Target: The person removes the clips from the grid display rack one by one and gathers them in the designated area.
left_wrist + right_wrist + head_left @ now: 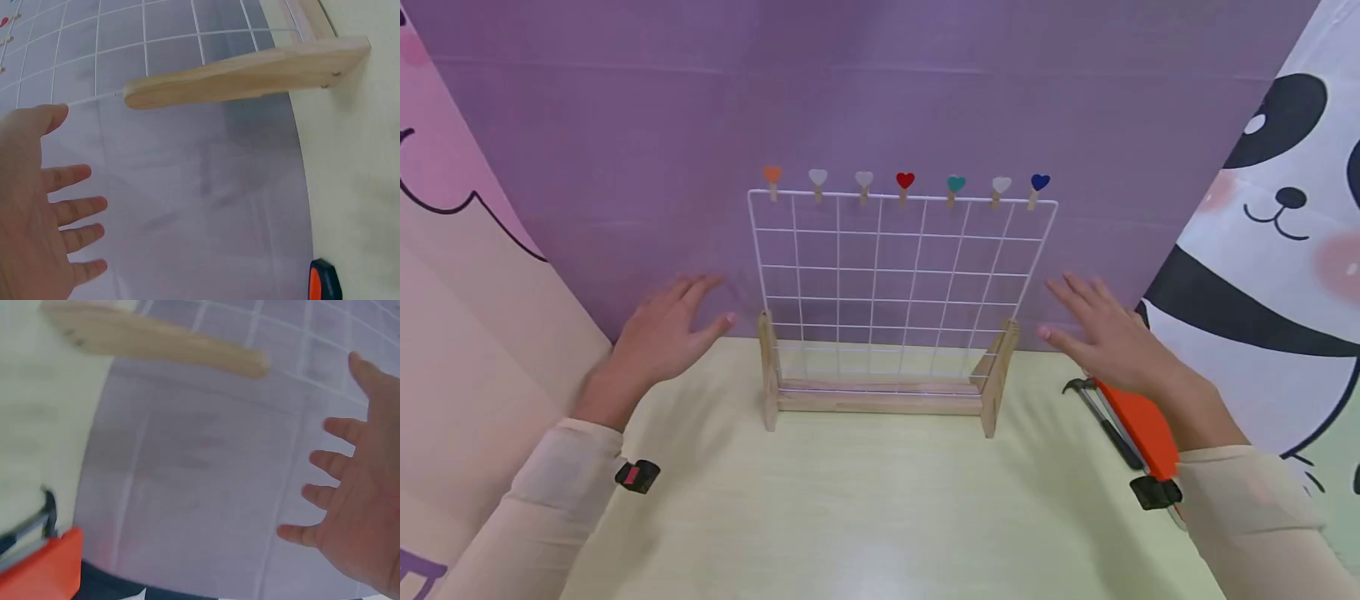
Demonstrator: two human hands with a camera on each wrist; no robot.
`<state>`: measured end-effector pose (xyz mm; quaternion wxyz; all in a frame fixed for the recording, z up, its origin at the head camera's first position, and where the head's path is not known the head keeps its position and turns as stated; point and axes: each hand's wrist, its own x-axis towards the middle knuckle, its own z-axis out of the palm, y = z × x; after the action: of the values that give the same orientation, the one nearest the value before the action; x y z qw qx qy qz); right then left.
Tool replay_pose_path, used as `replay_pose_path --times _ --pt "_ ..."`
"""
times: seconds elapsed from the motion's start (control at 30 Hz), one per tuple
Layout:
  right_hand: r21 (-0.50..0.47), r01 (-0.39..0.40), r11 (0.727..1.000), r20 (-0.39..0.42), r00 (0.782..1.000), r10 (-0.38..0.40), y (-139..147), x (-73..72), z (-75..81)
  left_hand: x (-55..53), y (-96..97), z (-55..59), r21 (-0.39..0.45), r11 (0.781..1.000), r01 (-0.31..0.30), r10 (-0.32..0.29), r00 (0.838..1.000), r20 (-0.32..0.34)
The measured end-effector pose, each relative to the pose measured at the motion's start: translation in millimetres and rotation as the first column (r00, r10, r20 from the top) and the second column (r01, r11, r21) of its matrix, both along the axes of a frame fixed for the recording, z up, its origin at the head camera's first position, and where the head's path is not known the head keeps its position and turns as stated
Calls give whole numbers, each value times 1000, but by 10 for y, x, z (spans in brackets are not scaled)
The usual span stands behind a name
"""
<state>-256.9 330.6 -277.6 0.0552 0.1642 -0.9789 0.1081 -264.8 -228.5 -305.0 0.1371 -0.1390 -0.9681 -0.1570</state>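
A white wire grid panel point(917, 271) stands upright in a wooden stand point(880, 403) at the middle of the table. Heart-topped clothespins, among them a red one point(906, 180), an orange one point(772, 175) and a dark blue one point(1040, 182), line its top wire. My left hand point(662, 329) hovers left of the panel, fingers spread, holding nothing. To the panel's right, my right hand point(1108, 337) is likewise spread and bare. Both wrist views show a wooden leg point(250, 75) of the stand beyond the fingers.
On the table's right lie a hammer point(1108, 425) and an orange object point(1146, 425), partly under my right forearm. A black-and-orange handle end point(325, 281) shows low in the left wrist view. A purple backdrop point(880, 100) hangs behind; a panda-print sheet point(1262, 308) borders the right.
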Motion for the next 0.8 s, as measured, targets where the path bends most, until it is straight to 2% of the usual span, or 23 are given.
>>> replay_pose_path --times 0.1,0.2,0.3,0.4,0.53,0.67,0.8 --pt "-89 -31 996 -7 1000 30 -62 16 67 -14 29 -37 96 995 16 -17 1000 8" --pt "-171 -60 983 -32 998 55 -165 51 152 -55 68 -86 204 978 43 -45 999 7" --pt "-245 -90 965 -77 994 73 -295 84 234 -133 104 -161 302 950 77 -74 997 -21" --pt "-314 -127 941 -119 988 94 -435 108 301 -229 158 -266 398 910 111 -99 994 -50" --pt "-376 -185 908 -154 979 136 -622 104 350 -338 259 -419 526 840 132 -131 991 -39" --pt "-401 -240 884 -172 968 184 -800 68 396 -391 341 -549 629 769 115 -143 990 -7" --pt "-436 -286 853 -177 957 231 -964 5 454 -420 396 -643 733 671 114 -156 988 -11"
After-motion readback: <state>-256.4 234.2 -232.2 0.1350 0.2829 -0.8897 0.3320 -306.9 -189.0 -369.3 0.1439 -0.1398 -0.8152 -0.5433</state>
